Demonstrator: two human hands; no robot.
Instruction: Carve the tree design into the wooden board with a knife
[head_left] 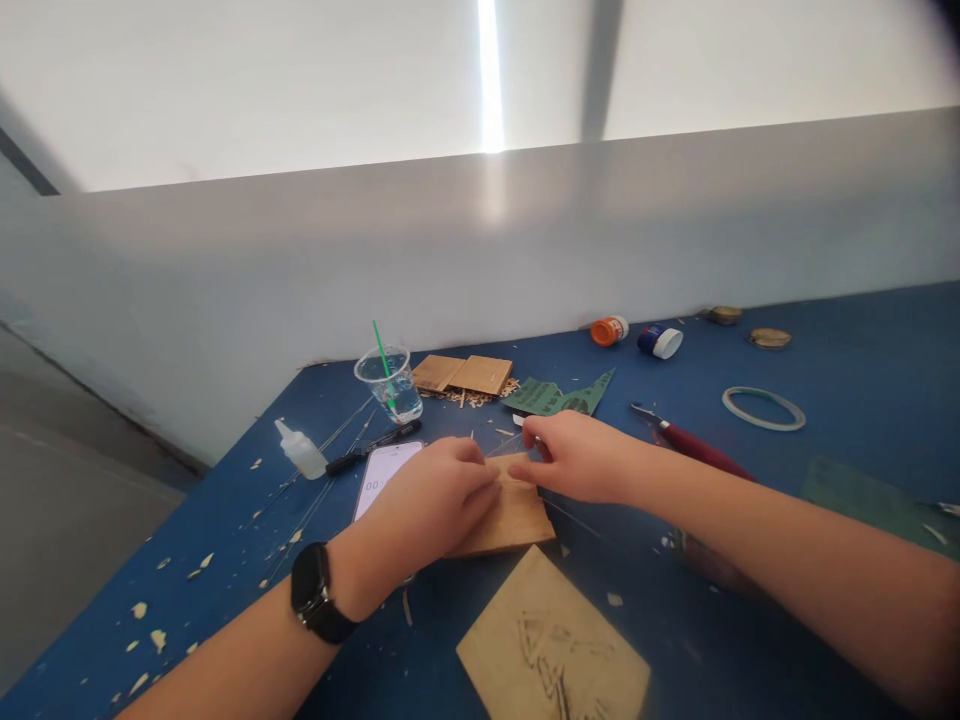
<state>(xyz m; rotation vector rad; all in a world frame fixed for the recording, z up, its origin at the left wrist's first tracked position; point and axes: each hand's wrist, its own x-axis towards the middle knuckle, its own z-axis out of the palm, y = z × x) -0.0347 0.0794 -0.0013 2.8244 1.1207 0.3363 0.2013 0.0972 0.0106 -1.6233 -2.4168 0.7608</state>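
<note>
My left hand (450, 490), with a black watch (315, 592) on its wrist, lies over a light wooden board (517, 525). Its fingers are bent together over the board's left part; their tips are partly hidden. My right hand (574, 455) is at the board's far right edge, thumb low by the wood and index finger curled above it, a gap between them. Nothing clear shows in that gap. Nearer to me lies a second wooden board (517, 640) with dark carved lines. Just left of my left hand, a phone (386, 472) shows a timer, partly covered.
On the blue table (247, 560) stand a plastic cup (397, 395) with a green straw, a glue bottle (301, 450) and a black marker (367, 448). Beyond are wooden pieces (480, 373), green sandpaper (559, 396), paint jars (660, 341), a red-handled tool (697, 446) and a tape roll (763, 425).
</note>
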